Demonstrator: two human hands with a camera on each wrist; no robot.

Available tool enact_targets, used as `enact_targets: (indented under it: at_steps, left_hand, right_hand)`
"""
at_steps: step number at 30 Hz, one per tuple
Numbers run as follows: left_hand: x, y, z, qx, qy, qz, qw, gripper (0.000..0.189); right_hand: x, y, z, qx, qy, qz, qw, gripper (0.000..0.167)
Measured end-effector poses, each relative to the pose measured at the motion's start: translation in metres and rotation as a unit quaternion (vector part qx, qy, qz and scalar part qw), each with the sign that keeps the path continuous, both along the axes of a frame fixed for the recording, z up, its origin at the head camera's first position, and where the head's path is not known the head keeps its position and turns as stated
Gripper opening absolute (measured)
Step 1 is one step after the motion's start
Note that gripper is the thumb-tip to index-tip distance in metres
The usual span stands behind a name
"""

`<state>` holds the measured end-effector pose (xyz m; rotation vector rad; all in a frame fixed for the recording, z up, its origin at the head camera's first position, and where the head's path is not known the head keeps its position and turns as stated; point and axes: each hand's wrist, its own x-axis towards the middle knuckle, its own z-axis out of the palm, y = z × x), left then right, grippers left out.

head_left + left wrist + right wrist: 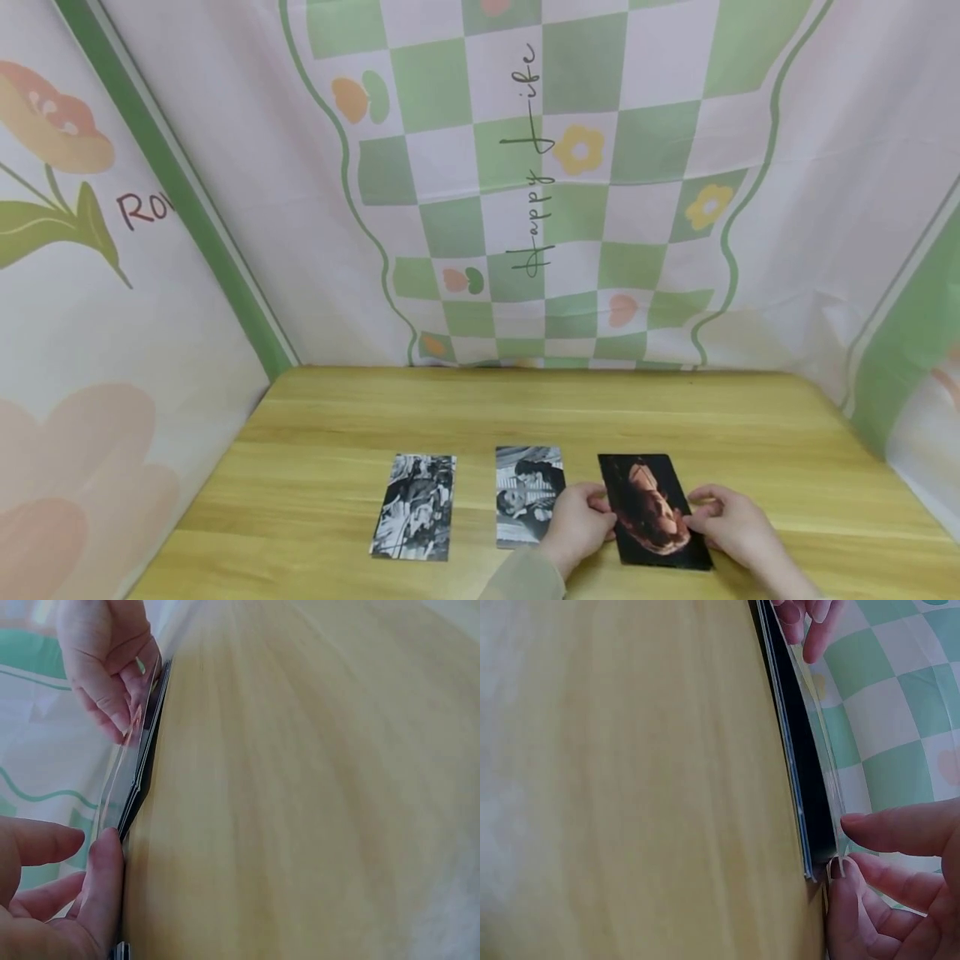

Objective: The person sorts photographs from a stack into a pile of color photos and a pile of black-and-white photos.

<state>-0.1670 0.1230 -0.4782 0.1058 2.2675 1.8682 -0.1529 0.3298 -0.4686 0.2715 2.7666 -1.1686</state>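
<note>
A stack of dark photo cards (651, 517) lies on the table between my hands, the top one showing an orange-lit picture on black. My right hand (731, 521) pinches the top card at its right edge. In the right wrist view, the thumb (900, 832) is over that card (821, 742) and a fingertip below, with a gap above the cards beneath. My left hand (577, 525) touches the stack's left edge. Its fingertip rests against the edge in the left wrist view, the other digits (45, 844) standing apart from it.
A black-and-white photo card (525, 492) lies just left of the stack, partly covered by my left hand. Farther left is another black-and-white photo card (415, 507). The wooden table (315, 467) ends at a checkered cloth backdrop (547, 225), with printed cloth on both sides.
</note>
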Motion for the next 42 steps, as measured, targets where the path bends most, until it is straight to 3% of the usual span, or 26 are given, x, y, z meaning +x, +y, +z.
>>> enact_targets:
  at_steps: [14, 23, 33, 42]
  left_hand:
    - [-0.001, -0.008, -0.002, 0.018, 0.002, 0.002, 0.9998, 0.034]
    - [-0.001, -0.017, 0.006, 0.030, -0.014, 0.001, 0.9995, 0.036]
    - [-0.003, -0.043, 0.009, 0.035, -0.005, -0.016, 0.9992, 0.036]
    - [-0.002, -0.068, 0.014, 0.019, -0.017, -0.027, 0.9993, 0.037]
  right_hand:
    - [0.003, 0.001, 0.009, -0.013, 0.010, 0.004, 0.9999, 0.042]
    - [0.002, -0.012, 0.017, -0.015, 0.023, 0.020, 0.9994, 0.045]
    - [0.001, -0.030, 0.026, -0.046, 0.025, 0.048, 0.9975, 0.044]
    - [0.000, -0.052, 0.026, -0.089, 0.010, 0.041, 0.9951, 0.041]
